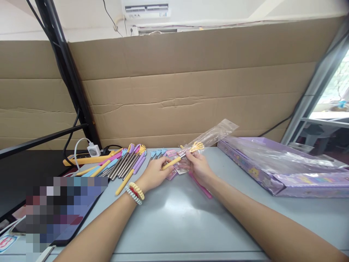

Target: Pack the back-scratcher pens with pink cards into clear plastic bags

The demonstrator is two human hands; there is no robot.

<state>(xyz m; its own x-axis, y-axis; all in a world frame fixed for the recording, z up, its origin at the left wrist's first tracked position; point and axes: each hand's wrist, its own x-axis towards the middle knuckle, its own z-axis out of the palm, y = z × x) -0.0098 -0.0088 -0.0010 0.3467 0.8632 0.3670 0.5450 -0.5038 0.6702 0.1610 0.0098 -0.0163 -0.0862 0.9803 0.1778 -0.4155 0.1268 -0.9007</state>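
A yellow back scratcher (171, 163) with a small hand-shaped head lies across both my hands above the table. My left hand (156, 172) is closed around its handle end. Fingers of my right hand (200, 168) grip it just below the yellow head. Beneath and behind the hands are clear plastic sleeves (218, 133) and pink cards (172, 175), partly hidden. A pink handle (201, 186) lies on the table under my right hand. Left of my hands sits a pile of back scratchers (122, 165) with metal rods and yellow, blue, pink and purple handles.
A purple box (308, 186) holding clear plastic bags (275, 154) stands at the right. At the left are a tablet-like device (79, 214) with a blurred-out screen, a yellow power strip (79, 160) and a white charger (93, 149). Cardboard (191, 87) walls the table's back.
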